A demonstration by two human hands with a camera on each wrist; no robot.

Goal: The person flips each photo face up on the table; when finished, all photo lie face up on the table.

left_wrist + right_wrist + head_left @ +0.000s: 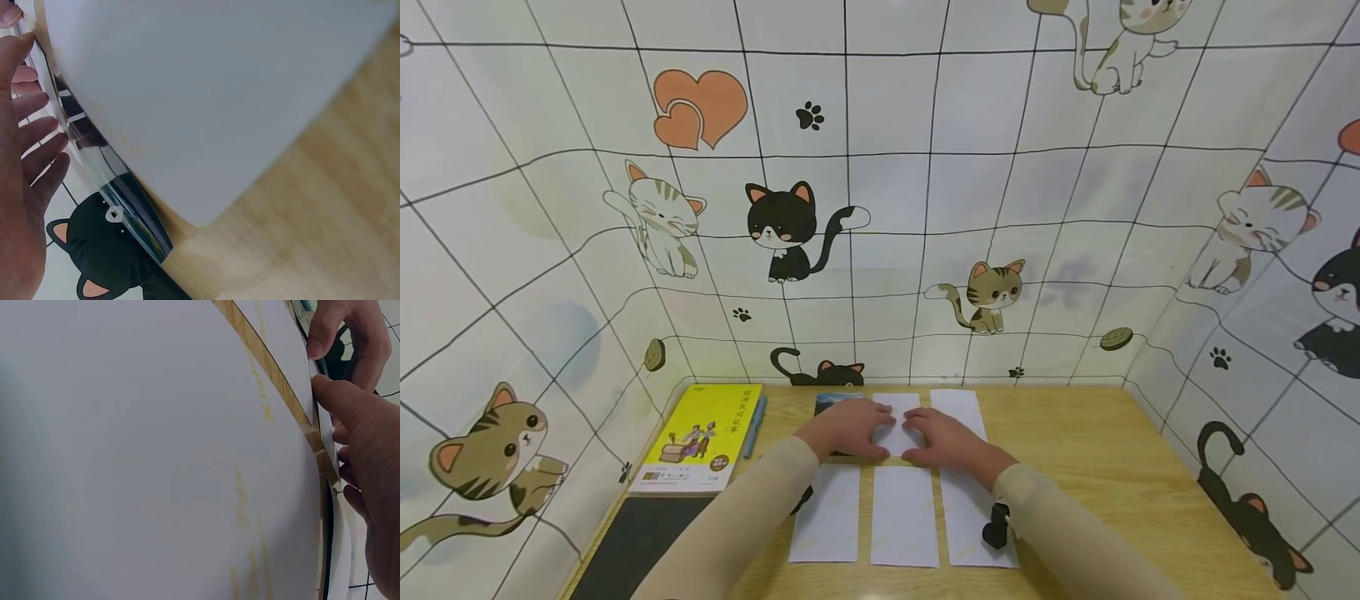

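Observation:
Both hands are at a white card (897, 421) in the middle of the back row on the wooden table. My left hand (850, 427) reaches over a glossy picture card (838, 401), with its fingertips at the white card's left side. Straight, slightly spread fingers show on it in the left wrist view. From the other side, my right hand (951, 440) touches the white card's right side with thumb and fingertips. The two thumbs point toward each other near its front edge. Another white card (958, 407) lies to the right, partly hidden by the right hand.
Nearer the front lie three more white cards: left (826, 517), middle (904, 517) and right (979, 542). A yellow book (707, 425) with a blue pen (755, 427) beside it is at the left, behind a dark flat board (640, 533). Cat-print walls (895, 192) enclose the table (1090, 483).

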